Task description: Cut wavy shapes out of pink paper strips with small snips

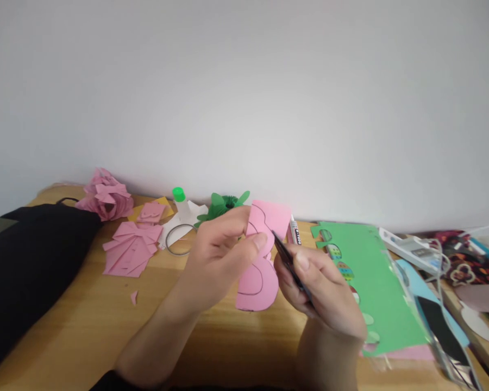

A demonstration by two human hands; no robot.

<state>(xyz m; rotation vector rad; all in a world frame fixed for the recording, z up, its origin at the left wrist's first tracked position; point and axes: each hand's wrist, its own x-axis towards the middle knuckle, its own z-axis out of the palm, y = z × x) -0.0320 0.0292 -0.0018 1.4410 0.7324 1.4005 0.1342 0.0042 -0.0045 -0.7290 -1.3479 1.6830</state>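
My left hand [222,250] pinches a pink paper piece [261,260] with curved pencil lines drawn on it, holding it above the wooden table [93,320]. My right hand [321,293] is closed around black scissors [287,258], whose blades meet the right edge of the pink paper about halfway up. Part of the paper's lower half is cut to a rounded shape.
Pink paper scraps [132,244] and a crumpled pink paper ball [106,195] lie at left beside a black bag [28,260]. A green-capped glue bottle [181,203], a green paper flower [224,203], a glue tube [295,233] and green sheets [370,277] lie nearby; clutter fills the right edge.
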